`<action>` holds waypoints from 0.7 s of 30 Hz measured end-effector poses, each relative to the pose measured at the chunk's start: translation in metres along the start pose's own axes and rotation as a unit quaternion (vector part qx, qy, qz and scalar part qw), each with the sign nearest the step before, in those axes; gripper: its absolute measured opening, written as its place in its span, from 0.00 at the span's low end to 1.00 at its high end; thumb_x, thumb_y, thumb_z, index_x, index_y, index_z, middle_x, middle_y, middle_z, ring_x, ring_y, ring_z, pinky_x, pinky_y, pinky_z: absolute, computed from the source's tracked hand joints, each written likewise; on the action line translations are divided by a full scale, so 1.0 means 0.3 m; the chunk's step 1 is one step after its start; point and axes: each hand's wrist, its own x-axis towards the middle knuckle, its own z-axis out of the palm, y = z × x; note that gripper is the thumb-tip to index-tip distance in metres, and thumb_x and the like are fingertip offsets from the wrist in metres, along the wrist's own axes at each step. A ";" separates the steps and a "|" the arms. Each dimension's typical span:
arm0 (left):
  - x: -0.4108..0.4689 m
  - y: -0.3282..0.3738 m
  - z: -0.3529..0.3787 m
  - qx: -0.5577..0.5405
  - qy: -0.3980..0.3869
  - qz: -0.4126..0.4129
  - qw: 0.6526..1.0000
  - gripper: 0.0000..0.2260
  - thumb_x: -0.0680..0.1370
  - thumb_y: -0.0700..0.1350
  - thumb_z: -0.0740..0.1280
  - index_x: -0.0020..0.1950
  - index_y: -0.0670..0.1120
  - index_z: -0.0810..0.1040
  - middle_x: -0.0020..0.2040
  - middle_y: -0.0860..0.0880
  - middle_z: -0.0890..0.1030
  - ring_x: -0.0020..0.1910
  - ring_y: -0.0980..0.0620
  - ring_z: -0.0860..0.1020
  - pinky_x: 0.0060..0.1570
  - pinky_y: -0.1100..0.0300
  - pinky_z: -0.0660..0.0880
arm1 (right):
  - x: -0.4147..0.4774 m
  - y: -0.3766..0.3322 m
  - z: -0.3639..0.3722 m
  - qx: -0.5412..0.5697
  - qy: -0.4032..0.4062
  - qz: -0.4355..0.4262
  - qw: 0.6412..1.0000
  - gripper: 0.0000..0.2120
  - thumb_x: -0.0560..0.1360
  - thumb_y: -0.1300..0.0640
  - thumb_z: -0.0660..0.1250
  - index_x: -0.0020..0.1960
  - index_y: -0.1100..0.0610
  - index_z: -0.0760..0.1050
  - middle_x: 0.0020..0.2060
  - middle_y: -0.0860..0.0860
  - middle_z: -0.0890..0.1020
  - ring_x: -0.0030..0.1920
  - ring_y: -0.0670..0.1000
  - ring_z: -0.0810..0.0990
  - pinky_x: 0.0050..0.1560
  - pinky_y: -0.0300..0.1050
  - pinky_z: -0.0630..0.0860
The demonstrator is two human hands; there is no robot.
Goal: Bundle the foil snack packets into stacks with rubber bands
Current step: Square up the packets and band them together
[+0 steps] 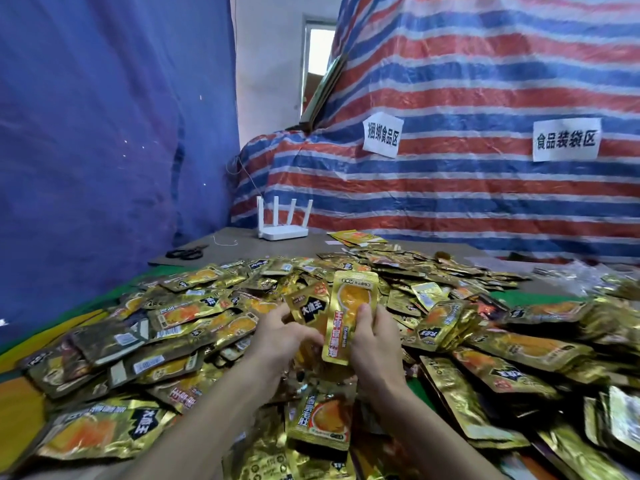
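Over the heap of gold foil snack packets (194,306) on the brown table (239,239), your right hand (375,344) grips one long gold packet (349,306) upright, and your left hand (277,336) holds a black-labelled gold packet (308,311) in curled fingers just beside it.

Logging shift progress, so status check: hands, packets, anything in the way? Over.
Right hand grips upright packet. Left hand holds second packet beside it. Neither banded yet. Loose pile all round both hands.
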 end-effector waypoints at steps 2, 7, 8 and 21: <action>0.003 0.025 -0.037 0.069 -0.055 -0.006 0.996 0.17 0.64 0.29 0.77 0.47 0.43 0.79 0.37 0.48 0.86 0.37 0.50 0.85 0.35 0.55 0.80 | -0.003 -0.004 -0.020 0.009 -0.011 -0.025 1.000 0.13 0.86 0.53 0.56 0.48 0.56 0.75 0.44 0.57 0.82 0.47 0.61 0.81 0.54 0.65 0.78; -0.031 0.038 -0.059 0.159 -0.232 -0.053 0.958 0.15 0.67 0.27 0.75 0.50 0.39 0.80 0.46 0.40 0.86 0.46 0.42 0.85 0.40 0.54 0.80 | -0.012 -0.015 -0.038 0.021 -0.051 -0.104 0.993 0.05 0.85 0.55 0.59 0.55 0.51 0.74 0.46 0.52 0.83 0.48 0.55 0.82 0.52 0.60 0.79; -0.040 0.037 -0.052 0.148 -0.235 -0.047 0.960 0.15 0.67 0.26 0.74 0.51 0.37 0.79 0.46 0.40 0.85 0.46 0.42 0.85 0.40 0.55 0.80 | -0.012 -0.013 -0.036 0.024 -0.053 -0.103 0.993 0.05 0.85 0.55 0.59 0.55 0.51 0.74 0.47 0.52 0.83 0.48 0.55 0.83 0.52 0.60 0.80; -0.044 0.024 0.022 -0.201 -0.088 0.012 0.976 0.08 0.63 0.37 0.61 0.41 0.40 0.75 0.39 0.43 0.78 0.36 0.49 0.77 0.35 0.55 0.76 | -0.040 0.013 0.021 0.065 -0.064 -0.137 0.986 0.05 0.85 0.59 0.58 0.55 0.51 0.71 0.49 0.55 0.80 0.49 0.56 0.80 0.53 0.63 0.78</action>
